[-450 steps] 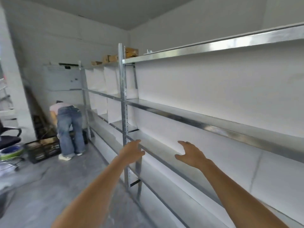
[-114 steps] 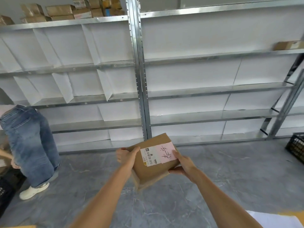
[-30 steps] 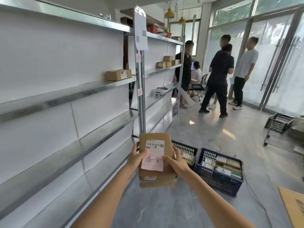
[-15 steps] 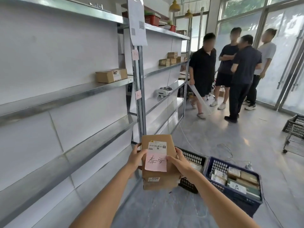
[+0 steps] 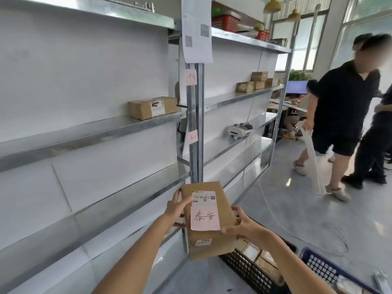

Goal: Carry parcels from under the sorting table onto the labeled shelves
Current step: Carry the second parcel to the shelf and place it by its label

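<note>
A brown cardboard parcel with a pink handwritten note (image 5: 209, 219) is pinched between the fingers of the left hand (image 5: 177, 210) and right hand (image 5: 244, 227). Its note should be matched against the pink tags (image 5: 191, 137) on the grey metal upright (image 5: 196, 115) just beyond the fingers before shelving.

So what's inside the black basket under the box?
The black basket holds a few brown parcels. The box and right hand cover its near end.

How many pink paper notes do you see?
3: one pink note stuck on the held parcel, two on the shelf post, upper note and lower note. Others may be hidden.
</note>
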A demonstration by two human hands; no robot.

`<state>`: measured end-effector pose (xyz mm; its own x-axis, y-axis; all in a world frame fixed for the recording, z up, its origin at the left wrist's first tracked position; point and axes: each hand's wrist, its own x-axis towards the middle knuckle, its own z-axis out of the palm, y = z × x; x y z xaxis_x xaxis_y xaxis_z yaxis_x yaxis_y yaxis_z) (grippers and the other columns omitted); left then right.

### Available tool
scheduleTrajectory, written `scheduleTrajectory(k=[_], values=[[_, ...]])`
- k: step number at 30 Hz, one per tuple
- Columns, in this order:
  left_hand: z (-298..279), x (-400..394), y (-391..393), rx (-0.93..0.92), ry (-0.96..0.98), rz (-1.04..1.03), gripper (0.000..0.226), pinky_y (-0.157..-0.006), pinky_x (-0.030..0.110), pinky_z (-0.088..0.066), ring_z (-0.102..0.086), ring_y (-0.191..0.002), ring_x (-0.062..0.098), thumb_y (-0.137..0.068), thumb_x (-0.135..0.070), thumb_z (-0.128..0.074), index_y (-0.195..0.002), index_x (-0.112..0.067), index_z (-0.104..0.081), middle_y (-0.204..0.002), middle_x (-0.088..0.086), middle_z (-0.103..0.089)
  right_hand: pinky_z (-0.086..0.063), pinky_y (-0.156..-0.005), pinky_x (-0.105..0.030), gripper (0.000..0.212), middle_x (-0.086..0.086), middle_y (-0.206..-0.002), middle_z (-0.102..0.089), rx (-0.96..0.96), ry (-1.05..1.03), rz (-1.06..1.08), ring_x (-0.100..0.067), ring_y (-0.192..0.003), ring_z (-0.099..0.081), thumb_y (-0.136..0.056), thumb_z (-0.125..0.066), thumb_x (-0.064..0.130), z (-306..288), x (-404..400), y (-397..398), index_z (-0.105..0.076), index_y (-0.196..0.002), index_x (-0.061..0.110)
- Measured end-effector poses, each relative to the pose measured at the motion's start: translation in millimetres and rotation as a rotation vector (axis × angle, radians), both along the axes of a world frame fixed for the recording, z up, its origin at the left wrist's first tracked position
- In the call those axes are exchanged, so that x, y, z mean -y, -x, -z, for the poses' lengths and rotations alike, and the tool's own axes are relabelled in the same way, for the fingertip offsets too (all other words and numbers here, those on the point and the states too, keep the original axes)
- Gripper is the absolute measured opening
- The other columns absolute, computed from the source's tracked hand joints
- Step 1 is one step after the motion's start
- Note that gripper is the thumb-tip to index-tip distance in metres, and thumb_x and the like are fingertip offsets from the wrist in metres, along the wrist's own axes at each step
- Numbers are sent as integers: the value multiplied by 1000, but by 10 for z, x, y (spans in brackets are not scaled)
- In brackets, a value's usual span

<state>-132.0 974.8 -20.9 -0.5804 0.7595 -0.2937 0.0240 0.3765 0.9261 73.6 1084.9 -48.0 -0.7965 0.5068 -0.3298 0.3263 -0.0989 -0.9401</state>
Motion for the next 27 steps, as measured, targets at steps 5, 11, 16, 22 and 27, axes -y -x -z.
scheduleTrajectory(k=[5, 11, 16, 22, 27], values=[[122, -400, 400, 46, 39, -62, 70, -97, 55, -49, -54, -119, 35, -84, -56, -54, -144, -37, -23, -132, 13, -57, -50, -99, -40, 99, -2, -130, -61, -20, 0, -159, -22, -118, -60, -57, -86, 7, 119, -643, 366, -28, -132, 37], [264, -882, 1014, 126, -31, -215, 52, -65, 47, -61, -58, -102, 37, -86, -44, -60, -126, -23, -35, -118, 11, -49, -50, -100, -41, 71, 5, -122, -66, -41, -168, -46, -16, -113, -62, -57, -82, 12, 224, -1382, 985, -59, -122, 30], [419, -1083, 1560, 98, -31, -303, 51, -72, 41, -56, -55, -101, 27, -86, -37, -64, -117, -9, -35, -117, 13, -51, -55, -80, -27, 46, -7, -103, -70, -61, -187, 102, -28, -102, -65, -67, -81, 1, 274, -1870, 1587, -68, -107, 20], [472, -1052, 1977, 72, -66, -329, 63, -78, 33, -49, -54, -93, 18, -74, -47, -68, -115, -15, -33, -110, 7, -51, -54, -67, -20, 27, -2, -109, -64, -133, -122, 105, -21, -95, -64, -84, -70, 11, 262, -2111, 2341, -58, -103, 25], [490, -1009, 2166, 38, -77, -424, 78, -92, 42, -54, -64, -103, 21, -56, -55, -75, -124, -40, -41, -114, 1, -63, -60, -73, -27, 14, -17, -105, -64, -149, -52, 124, -19, -83, -66, -90, -59, 7, 295, -2144, 2898, -58, -103, 3]])
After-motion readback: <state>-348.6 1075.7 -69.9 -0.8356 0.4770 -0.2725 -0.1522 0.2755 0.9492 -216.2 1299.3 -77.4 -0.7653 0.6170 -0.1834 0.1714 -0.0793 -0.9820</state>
